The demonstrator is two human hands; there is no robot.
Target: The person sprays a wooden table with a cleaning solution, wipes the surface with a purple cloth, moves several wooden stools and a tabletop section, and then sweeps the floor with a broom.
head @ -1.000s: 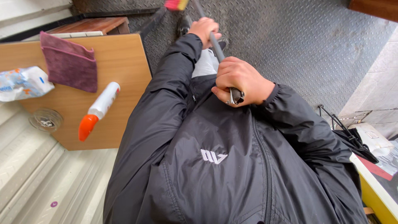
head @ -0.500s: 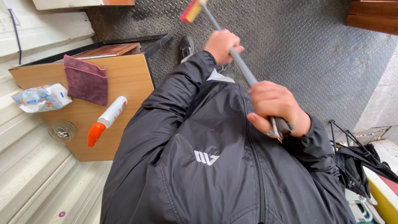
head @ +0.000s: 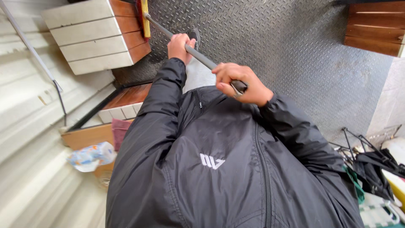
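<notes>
I look down my black jacket at both hands gripping a grey broom handle. My left hand holds it further down the shaft, towards the broom head. My right hand wraps the near end of the handle, close to my chest. The broom head has red and yellow bristles and lies at the top of view, against a wooden bench on the metal tread-plate floor.
A wooden table at the left carries a maroon cloth and a crumpled plastic wrapper. A second wooden bench sits at top right. Black folded items and bags lie at the right. A corrugated white wall runs along the left.
The view has tilted up and the broom head has swung left towards the wooden bench. Both hands stay on the handle, with my right hand moved up and left.
</notes>
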